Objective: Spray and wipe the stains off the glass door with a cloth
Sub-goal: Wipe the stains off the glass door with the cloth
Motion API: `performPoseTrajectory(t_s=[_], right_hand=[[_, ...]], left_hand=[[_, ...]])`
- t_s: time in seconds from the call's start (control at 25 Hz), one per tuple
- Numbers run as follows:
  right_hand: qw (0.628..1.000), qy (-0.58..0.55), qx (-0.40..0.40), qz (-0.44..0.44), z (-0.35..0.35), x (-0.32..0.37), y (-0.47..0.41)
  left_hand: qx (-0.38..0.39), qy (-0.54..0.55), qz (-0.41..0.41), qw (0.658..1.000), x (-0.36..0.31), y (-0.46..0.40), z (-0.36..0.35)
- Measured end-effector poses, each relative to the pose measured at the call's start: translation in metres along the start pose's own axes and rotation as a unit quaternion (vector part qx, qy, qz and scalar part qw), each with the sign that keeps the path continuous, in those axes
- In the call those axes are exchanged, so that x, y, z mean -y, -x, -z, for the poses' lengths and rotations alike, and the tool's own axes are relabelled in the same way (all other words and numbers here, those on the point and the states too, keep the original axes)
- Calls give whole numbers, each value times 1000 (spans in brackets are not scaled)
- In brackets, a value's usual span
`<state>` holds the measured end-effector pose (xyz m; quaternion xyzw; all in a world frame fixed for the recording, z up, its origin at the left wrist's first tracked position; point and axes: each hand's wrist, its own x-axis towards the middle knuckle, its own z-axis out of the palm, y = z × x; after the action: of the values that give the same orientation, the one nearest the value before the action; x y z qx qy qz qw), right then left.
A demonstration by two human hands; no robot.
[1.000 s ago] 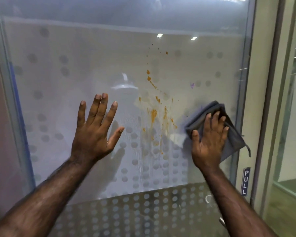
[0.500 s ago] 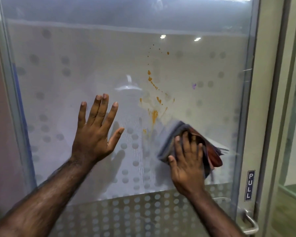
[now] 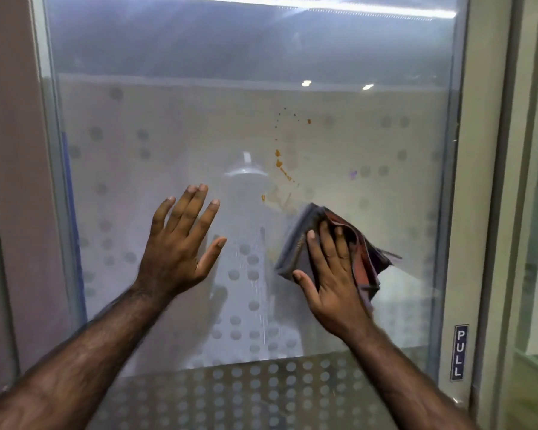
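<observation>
A frosted glass door with dot patterns fills the view. Orange stains run down its middle, with fine specks above them and a faint smear just over the cloth. My right hand presses a grey cloth flat on the glass right below the stains; the cloth's folds show a reddish side at the right. My left hand lies flat on the glass to the left, fingers spread, holding nothing. No spray bottle is in view.
A small purple mark sits right of the stains. The door's metal frame stands at the right with a blue PULL label. A wall borders the left side.
My right hand has swept the cloth from the door's right edge left and down over the lower stains, which are now gone. My left hand stays flat on the glass.
</observation>
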<state>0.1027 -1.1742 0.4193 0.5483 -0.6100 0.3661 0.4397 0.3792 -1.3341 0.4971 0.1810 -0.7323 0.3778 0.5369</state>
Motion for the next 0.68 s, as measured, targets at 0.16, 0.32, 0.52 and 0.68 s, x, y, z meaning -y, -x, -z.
performPoseTrajectory(t_s=[0.16, 0.32, 0.52, 0.68], right_hand=[[988, 55, -58, -132, 32, -67, -47], [982, 77, -101, -137, 35, -43, -114], [996, 63, -37, 54, -13, 44, -48], [996, 74, -54, -12, -6, -1, -7]], left_hand=[[-9, -32, 58, 998, 36, -21, 10], [11, -32, 79, 996, 39, -24, 5], [11, -20, 72, 997, 42, -24, 7], [14, -17, 72, 997, 41, -22, 7]])
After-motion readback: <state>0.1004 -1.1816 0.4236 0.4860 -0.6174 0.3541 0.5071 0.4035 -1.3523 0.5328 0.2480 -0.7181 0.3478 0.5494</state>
